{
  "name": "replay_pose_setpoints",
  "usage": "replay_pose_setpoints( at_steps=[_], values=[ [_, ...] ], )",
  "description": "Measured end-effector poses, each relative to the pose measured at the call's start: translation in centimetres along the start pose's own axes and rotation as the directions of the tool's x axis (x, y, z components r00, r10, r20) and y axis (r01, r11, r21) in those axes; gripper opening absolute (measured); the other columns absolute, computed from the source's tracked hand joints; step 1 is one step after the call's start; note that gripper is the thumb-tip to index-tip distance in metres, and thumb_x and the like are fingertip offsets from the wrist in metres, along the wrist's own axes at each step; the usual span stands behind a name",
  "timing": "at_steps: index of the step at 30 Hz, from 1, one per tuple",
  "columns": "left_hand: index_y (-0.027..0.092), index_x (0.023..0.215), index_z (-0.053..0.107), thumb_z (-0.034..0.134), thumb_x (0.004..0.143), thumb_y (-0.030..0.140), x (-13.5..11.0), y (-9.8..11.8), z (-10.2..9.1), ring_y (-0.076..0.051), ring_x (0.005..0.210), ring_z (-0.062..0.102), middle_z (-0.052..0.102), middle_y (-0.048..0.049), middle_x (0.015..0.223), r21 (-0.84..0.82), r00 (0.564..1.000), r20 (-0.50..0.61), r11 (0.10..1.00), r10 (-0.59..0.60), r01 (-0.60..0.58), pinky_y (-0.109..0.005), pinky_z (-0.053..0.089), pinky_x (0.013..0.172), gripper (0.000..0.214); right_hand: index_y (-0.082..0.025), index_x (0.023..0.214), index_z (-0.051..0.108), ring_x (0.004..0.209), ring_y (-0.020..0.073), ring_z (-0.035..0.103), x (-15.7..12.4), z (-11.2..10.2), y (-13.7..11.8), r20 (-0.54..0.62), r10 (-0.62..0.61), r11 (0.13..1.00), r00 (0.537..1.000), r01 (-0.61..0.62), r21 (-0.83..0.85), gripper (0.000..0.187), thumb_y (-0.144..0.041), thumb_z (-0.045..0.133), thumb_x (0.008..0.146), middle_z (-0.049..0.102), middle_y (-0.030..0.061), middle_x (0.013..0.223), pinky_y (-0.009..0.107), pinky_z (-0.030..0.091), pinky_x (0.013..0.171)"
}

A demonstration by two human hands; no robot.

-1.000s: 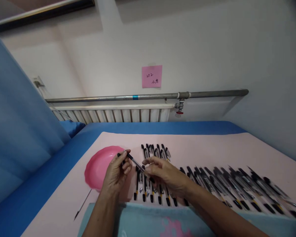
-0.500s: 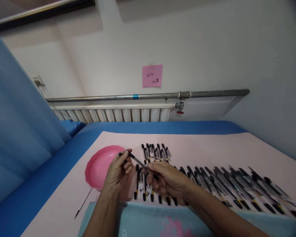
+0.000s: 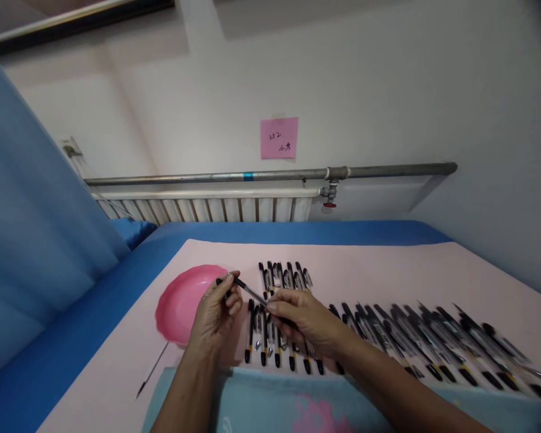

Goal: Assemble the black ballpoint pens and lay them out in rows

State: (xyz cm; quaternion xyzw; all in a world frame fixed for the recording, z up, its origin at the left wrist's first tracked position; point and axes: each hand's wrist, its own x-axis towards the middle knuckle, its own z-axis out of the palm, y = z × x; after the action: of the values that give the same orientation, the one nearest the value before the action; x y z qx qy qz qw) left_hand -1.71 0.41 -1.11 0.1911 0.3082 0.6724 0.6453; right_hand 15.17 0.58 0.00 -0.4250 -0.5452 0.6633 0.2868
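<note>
My left hand (image 3: 219, 310) pinches one end of a slim black-and-clear pen (image 3: 251, 293), at the right rim of a pink bowl (image 3: 174, 310). Another small black piece shows at its fingertips, too small to name for sure. At the pen's lower right end, my right hand (image 3: 304, 319) is closed, thumb against fingers. The pen slants down from left to right between both hands. Below and behind the right hand lies a row of black pen parts (image 3: 249, 343), partly hidden by it. Farther back is a second group of pen parts (image 3: 290, 276).
Many dismantled pens (image 3: 433, 343) lie in a slanted row at the right. A thin refill (image 3: 152, 371) rests left of my forearm. Pink sheet (image 3: 365, 264) covers the blue surface, with a light-blue towel (image 3: 252, 403) along the front. Behind stand a radiator (image 3: 207, 208) and a pipe (image 3: 379, 172).
My right hand has shifted slightly up, and its fingers have closed in further around the pen's lower end. The left hand stays almost where it was.
</note>
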Motion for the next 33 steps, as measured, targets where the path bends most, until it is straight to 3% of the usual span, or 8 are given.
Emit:
replay_pose_setpoints(
  at_steps=[2,4,10,12,19,24,29,33],
  values=[
    [0.007,0.081,0.063,0.069,0.066,0.015,0.1,-0.2,0.0,0.0,0.041,0.029,0.047,0.0016,0.06,0.003,1.0,-0.013,1.0,0.008,-0.007,-0.013,0.022,0.034,0.019,-0.016,0.072,0.055,0.048,0.0062,0.043,-0.1,0.0,0.0,-0.083,-0.184,0.965,0.979,0.164,-0.205,0.011,-0.027,0.055,0.073,0.05,-0.0039,0.058,0.018,0.033,0.045],
    [0.007,0.081,0.062,0.07,0.064,0.016,0.2,-0.4,-0.1,0.0,0.041,0.029,0.048,0.0012,0.061,0.01,0.999,-0.032,1.0,0.016,-0.015,-0.013,0.022,0.034,0.02,-0.017,0.072,0.057,0.058,0.009,0.048,-0.2,0.1,0.0,-0.115,-0.357,0.864,0.927,0.281,-0.417,0.009,-0.025,0.054,0.074,0.053,-0.0022,0.063,0.021,0.037,0.055],
    [0.008,0.077,0.06,0.069,0.066,0.016,0.5,-0.2,-0.4,-0.001,0.039,0.029,0.042,0.0043,0.055,-0.027,0.993,-0.113,0.999,0.033,-0.036,-0.014,0.022,0.033,0.017,-0.019,0.074,0.056,0.069,0.0149,0.051,-0.7,0.2,0.4,-0.036,-0.664,0.475,0.747,0.384,-0.792,0.013,-0.026,0.048,0.081,0.056,0.004,0.072,0.026,0.036,0.063],
    [0.01,0.074,0.058,0.067,0.066,0.014,0.8,0.3,-0.8,0.0,0.039,0.028,0.041,0.005,0.054,-0.067,0.987,-0.159,0.997,0.033,-0.044,-0.013,0.022,0.033,0.013,-0.019,0.076,0.056,0.071,0.0161,0.051,-0.7,0.1,0.6,-0.003,-0.695,0.413,0.719,0.395,-0.821,0.013,-0.026,0.047,0.082,0.057,0.0055,0.074,0.027,0.036,0.064],
    [0.011,0.067,0.054,0.06,0.068,0.009,1.2,1.9,-1.6,-0.002,0.04,0.033,0.049,0.0015,0.058,-0.094,0.974,-0.205,0.989,0.094,-0.115,-0.014,0.027,0.034,0.005,-0.02,0.073,0.057,0.067,0.0139,0.053,-0.3,-0.6,0.2,-0.18,-0.614,0.653,0.768,0.367,-0.662,0.008,-0.027,0.054,0.077,0.058,0.0014,0.071,0.025,0.039,0.062],
    [0.01,0.074,0.058,0.062,0.063,0.01,0.6,1.5,-0.9,-0.005,0.047,0.045,0.057,-0.0031,0.07,0.02,0.983,-0.161,0.997,0.083,-0.081,-0.015,0.034,0.038,0.011,-0.019,0.071,0.057,0.063,0.0127,0.051,-0.3,-0.6,0.0,-0.237,-0.561,0.735,0.794,0.346,-0.583,0.008,-0.026,0.055,0.075,0.056,-0.0005,0.066,0.024,0.039,0.059],
    [0.009,0.071,0.056,0.07,0.062,0.014,0.3,0.9,-0.3,-0.003,0.044,0.04,0.052,-0.0005,0.062,0.129,0.993,-0.089,0.99,0.073,-0.062,-0.013,0.027,0.033,0.017,-0.019,0.07,0.057,0.062,0.0122,0.051,-0.2,-0.4,0.2,-0.165,-0.578,0.685,0.799,0.366,-0.63,0.007,-0.023,0.055,0.075,0.056,-0.0009,0.065,0.024,0.038,0.059],
    [0.01,0.067,0.051,0.059,0.069,0.005,0.8,2.8,-1.8,-0.001,0.043,0.038,0.049,0.0016,0.06,0.026,0.958,-0.231,0.985,0.173,-0.171,-0.011,0.024,0.031,0.01,-0.019,0.076,0.061,0.077,0.0151,0.052,0.4,-2.8,0.1,-0.054,-0.676,0.474,0.734,0.378,-0.795,0.01,-0.023,0.052,0.077,0.058,0.0039,0.08,0.026,0.039,0.07]
  ],
)
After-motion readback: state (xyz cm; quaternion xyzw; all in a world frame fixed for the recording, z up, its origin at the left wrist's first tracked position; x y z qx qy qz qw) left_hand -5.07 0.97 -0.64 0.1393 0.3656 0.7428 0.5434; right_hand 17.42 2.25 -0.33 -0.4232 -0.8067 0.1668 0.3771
